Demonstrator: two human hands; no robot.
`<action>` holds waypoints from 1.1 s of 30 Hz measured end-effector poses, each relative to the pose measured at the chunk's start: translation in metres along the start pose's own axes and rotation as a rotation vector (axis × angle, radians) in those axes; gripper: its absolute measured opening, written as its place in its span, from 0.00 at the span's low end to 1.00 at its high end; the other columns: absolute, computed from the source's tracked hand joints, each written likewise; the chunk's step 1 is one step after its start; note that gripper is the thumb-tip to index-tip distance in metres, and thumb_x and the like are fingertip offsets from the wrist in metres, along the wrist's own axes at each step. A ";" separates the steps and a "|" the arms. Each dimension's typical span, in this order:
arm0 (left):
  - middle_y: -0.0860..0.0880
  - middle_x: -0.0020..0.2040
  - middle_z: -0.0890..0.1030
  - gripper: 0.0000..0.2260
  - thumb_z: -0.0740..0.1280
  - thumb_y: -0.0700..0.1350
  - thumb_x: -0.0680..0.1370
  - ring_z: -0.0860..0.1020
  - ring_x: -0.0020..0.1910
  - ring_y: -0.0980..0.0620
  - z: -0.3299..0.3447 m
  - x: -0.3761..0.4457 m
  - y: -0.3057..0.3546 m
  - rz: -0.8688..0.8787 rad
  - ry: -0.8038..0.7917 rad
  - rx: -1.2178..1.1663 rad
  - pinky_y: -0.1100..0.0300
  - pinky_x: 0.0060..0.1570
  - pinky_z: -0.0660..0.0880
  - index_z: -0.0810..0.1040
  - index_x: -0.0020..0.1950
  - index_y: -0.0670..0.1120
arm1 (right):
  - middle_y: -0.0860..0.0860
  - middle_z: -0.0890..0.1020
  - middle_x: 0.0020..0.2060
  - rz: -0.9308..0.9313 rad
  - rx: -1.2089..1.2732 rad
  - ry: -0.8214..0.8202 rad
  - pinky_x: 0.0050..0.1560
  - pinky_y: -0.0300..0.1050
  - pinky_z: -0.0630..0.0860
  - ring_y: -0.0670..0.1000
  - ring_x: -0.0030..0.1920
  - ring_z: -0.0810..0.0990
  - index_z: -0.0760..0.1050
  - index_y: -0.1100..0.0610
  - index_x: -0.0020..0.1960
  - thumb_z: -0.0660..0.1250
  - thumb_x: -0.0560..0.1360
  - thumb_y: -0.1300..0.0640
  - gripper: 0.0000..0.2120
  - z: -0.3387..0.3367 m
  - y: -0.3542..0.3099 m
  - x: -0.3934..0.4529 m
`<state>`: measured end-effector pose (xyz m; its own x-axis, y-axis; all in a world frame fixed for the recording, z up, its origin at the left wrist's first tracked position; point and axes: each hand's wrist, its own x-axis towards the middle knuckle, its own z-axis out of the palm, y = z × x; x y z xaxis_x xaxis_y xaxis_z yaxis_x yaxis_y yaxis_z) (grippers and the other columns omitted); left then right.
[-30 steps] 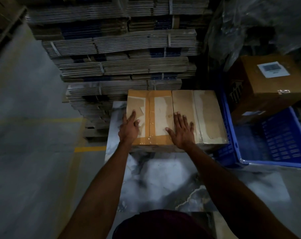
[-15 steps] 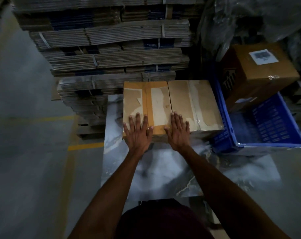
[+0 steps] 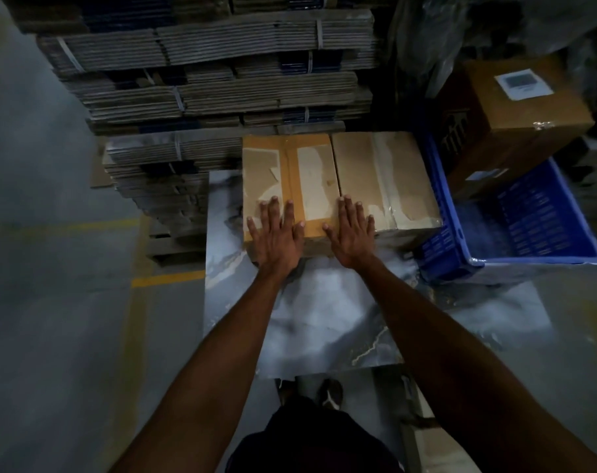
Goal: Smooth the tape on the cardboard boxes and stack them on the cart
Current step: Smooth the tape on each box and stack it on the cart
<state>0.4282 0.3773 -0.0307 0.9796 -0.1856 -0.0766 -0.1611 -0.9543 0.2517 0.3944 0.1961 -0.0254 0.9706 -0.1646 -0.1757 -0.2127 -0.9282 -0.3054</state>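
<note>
Two cardboard boxes stand side by side at the far end of a marble-patterned cart top (image 3: 324,319). The left box (image 3: 310,158) is orange-brown with a tape strip (image 3: 292,172) running down its top. The right box (image 3: 392,165) is paler, with clear tape along its top. My left hand (image 3: 276,233) lies flat with spread fingers on the near edge of the left box, over the tape. Flat as well, my right hand (image 3: 351,230) presses the near edge where the two boxes meet.
A tall stack of bundled flat cartons (image 3: 205,63) rises behind and to the left of the boxes. A blue plastic crate (image 3: 529,227) sits to the right, holding a labelled brown box (image 3: 515,124). Grey floor with yellow lines (image 3: 167,278) lies to the left.
Both hands slid back toward me along the box tops to the near edge. My left hand shifted right onto the tape strip.
</note>
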 end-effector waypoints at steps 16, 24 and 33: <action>0.52 0.82 0.53 0.29 0.53 0.64 0.83 0.51 0.81 0.46 0.059 -0.179 0.106 0.292 -0.268 -0.319 0.41 0.77 0.56 0.53 0.82 0.56 | 0.56 0.61 0.80 0.020 0.200 0.075 0.77 0.62 0.59 0.57 0.80 0.59 0.57 0.55 0.82 0.55 0.85 0.46 0.28 0.022 0.104 -0.208; 0.43 0.78 0.66 0.32 0.57 0.61 0.81 0.63 0.77 0.45 0.122 -0.296 0.225 0.609 -0.422 -0.309 0.50 0.76 0.60 0.62 0.80 0.45 | 0.59 0.72 0.73 0.364 0.355 0.163 0.68 0.59 0.72 0.60 0.71 0.72 0.67 0.56 0.77 0.57 0.81 0.45 0.28 0.054 0.233 -0.376; 0.39 0.75 0.69 0.33 0.54 0.61 0.78 0.66 0.74 0.41 0.189 -0.386 0.378 1.054 -0.696 -0.133 0.51 0.74 0.61 0.65 0.78 0.43 | 0.58 0.70 0.74 0.832 0.453 0.299 0.66 0.58 0.72 0.61 0.69 0.73 0.65 0.54 0.78 0.59 0.83 0.49 0.25 0.071 0.340 -0.517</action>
<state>-0.0329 0.0443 -0.0884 0.1076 -0.9598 -0.2594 -0.7682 -0.2459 0.5912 -0.1880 -0.0107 -0.1047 0.4678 -0.8408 -0.2724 -0.8017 -0.2740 -0.5313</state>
